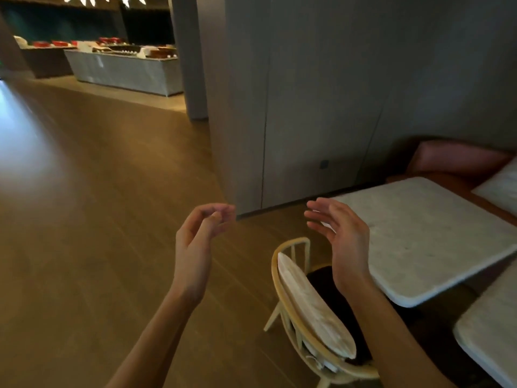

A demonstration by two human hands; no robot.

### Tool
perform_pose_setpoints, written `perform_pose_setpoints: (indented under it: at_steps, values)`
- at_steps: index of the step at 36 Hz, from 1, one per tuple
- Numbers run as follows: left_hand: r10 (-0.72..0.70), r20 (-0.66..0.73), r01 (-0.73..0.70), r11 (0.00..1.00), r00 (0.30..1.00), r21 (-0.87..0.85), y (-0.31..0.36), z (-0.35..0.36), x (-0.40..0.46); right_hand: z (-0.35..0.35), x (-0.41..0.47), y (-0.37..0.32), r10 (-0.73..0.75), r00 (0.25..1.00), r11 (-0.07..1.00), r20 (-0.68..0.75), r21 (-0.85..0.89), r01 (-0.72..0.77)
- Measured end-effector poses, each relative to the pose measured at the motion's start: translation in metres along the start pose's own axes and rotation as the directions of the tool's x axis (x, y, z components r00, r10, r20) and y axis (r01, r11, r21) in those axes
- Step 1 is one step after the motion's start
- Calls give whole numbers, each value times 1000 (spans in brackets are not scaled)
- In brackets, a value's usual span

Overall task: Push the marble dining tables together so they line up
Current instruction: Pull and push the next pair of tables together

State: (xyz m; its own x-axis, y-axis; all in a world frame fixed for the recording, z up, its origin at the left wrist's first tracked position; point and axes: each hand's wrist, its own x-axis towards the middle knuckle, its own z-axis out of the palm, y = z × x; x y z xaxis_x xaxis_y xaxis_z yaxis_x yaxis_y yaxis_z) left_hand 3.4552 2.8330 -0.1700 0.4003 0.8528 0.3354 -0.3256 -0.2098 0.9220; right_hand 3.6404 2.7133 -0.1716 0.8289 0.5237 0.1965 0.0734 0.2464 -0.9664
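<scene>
Two bare hands hang in the air at mid-frame, holding nothing. On the left hand (200,233) the fingers curl loosely inward, tips near the thumb. On the right hand (340,233) the fingers are spread apart and nearly straight, raised in front of the near corner of the marble table (425,236) at right of centre. A second marble table (492,329) sits in the lower right corner, apart from the first. Just below the right hand stands a wooden chair (310,306), on a wood floor (98,205).
</scene>
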Motion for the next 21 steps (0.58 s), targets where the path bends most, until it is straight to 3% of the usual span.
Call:
perform_pose_setpoints:
  at_steps: [11, 21]
  values:
    - [-91, 45, 92, 996, 995, -14, -136, -6, 259, 115, 221, 117, 51, 997, 995, -64, 91, -45]
    - [-167, 175, 175, 984, 970, -33, -220, 40, 486, 165, 425, 157, 26, 979, 999, -204, 43, -17]
